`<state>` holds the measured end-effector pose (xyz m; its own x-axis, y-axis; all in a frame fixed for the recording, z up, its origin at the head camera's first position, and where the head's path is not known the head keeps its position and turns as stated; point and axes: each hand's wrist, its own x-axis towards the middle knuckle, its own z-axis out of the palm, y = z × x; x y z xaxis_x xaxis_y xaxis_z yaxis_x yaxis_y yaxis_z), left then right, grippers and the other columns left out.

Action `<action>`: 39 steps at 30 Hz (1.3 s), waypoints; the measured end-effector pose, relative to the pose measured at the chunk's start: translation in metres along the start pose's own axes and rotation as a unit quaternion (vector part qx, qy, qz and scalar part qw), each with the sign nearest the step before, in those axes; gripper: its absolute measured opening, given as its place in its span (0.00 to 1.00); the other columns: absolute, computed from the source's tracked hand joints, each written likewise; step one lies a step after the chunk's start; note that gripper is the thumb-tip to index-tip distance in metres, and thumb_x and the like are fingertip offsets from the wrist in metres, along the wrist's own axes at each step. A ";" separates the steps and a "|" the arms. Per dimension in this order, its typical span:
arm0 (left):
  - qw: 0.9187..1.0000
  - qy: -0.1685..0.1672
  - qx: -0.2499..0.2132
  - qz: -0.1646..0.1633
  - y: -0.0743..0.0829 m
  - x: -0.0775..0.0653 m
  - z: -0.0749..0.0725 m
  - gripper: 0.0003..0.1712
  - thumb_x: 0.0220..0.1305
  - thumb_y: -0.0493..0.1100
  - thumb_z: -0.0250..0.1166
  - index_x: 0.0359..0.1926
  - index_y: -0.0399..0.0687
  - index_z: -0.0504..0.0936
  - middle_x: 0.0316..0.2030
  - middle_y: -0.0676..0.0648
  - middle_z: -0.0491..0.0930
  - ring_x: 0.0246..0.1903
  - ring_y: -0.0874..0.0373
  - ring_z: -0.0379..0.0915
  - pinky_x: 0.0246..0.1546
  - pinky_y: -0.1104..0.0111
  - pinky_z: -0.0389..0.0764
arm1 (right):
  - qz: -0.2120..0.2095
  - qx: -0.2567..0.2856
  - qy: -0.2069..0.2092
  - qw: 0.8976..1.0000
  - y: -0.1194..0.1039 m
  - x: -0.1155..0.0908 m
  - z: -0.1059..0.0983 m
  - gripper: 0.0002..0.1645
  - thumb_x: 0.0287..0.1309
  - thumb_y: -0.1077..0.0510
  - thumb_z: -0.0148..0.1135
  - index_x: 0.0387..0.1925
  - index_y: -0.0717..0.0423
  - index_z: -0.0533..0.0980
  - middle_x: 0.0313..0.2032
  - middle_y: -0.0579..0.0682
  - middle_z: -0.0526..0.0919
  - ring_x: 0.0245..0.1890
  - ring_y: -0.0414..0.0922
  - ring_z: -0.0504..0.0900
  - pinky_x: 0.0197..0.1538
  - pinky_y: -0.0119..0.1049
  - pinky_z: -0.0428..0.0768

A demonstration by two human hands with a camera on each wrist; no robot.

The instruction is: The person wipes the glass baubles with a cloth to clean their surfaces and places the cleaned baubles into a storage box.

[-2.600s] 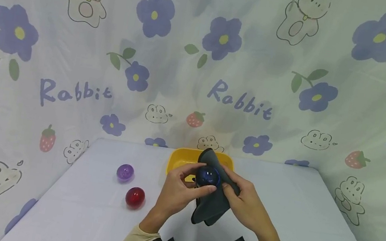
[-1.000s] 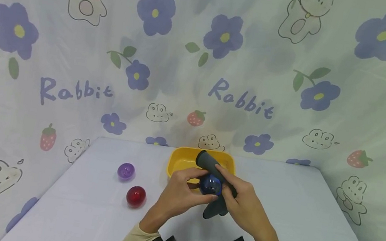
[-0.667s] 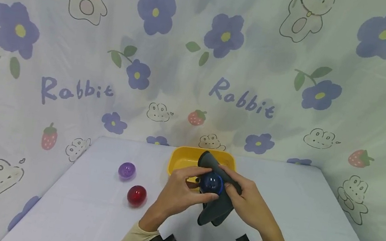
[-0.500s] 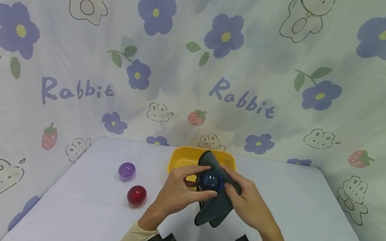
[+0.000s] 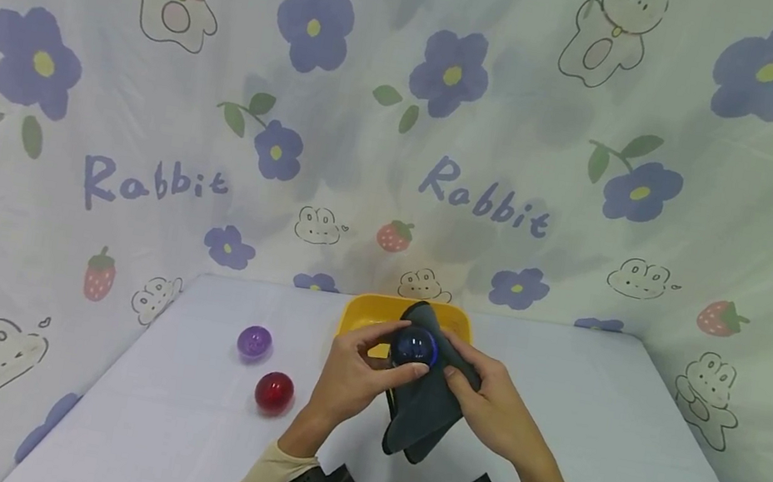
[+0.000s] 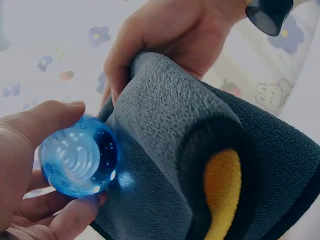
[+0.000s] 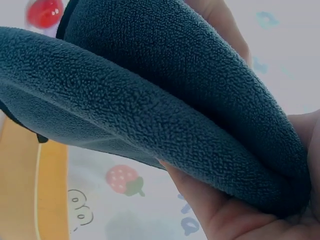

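Note:
Between the thumb and fingers of my left hand [image 5: 354,371] is a clear blue ball [image 5: 412,348], glossy and see-through in the left wrist view. A dark grey cloth [image 5: 432,404] with black edging hangs folded from my right hand [image 5: 494,397], which pinches it between thumb and fingers. In the left wrist view the cloth [image 6: 155,135] lies right beside the ball [image 6: 80,155], and a yellow underside shows in its fold. The right wrist view is mostly filled by the cloth [image 7: 150,100]; the ball is hidden there.
A yellow tray [image 5: 364,309] stands behind the hands, partly covered by them and the cloth. On the white table [image 5: 627,448], a purple ball [image 5: 254,343] and a red ball [image 5: 274,394] sit to the left. A printed curtain [image 5: 371,146] rises behind.
Both hands keep their holds. Over the last second the ball has shifted slightly left and up, and the cloth, rolled narrow a second ago, is spread wider below the right hand.

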<state>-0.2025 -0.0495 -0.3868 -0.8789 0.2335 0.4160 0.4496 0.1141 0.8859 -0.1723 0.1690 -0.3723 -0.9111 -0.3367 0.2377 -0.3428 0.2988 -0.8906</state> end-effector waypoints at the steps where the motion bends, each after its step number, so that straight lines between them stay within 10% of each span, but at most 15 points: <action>1: 1.000 0.003 -0.004 -0.001 0.000 0.000 0.000 0.30 0.57 0.42 0.79 0.61 0.47 0.83 0.57 0.44 0.85 0.55 0.48 0.85 0.45 0.67 0.89 | -0.002 0.000 0.001 1.000 -0.001 0.000 0.000 0.32 0.76 0.62 0.50 0.78 0.59 0.62 0.71 0.64 0.72 0.62 0.54 0.82 0.59 0.34 0.84; 25: 0.998 0.009 0.054 -0.038 0.000 0.004 -0.004 0.34 0.56 0.49 0.81 0.63 0.48 0.82 0.56 0.48 0.86 0.53 0.53 0.86 0.59 0.62 0.85 | 0.007 -0.043 0.042 0.998 -0.014 -0.008 0.001 0.30 0.75 0.63 0.53 0.75 0.52 0.68 0.71 0.63 0.73 0.62 0.52 0.83 0.59 0.39 0.86; 39: 0.997 0.004 0.068 -0.028 -0.006 0.004 0.002 0.28 0.52 0.50 0.83 0.55 0.54 0.87 0.47 0.51 0.90 0.46 0.57 0.87 0.53 0.62 0.89 | -0.102 -0.112 0.076 0.986 -0.010 -0.001 0.014 0.31 0.73 0.70 0.50 0.73 0.50 0.71 0.61 0.58 0.82 0.42 0.48 0.83 0.40 0.31 0.80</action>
<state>-0.2085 -0.0470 -0.3906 -0.9039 0.2165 0.3689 0.4172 0.2561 0.8720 -0.1649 0.1537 -0.3685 -0.8362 -0.2780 0.4726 -0.5483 0.4339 -0.7149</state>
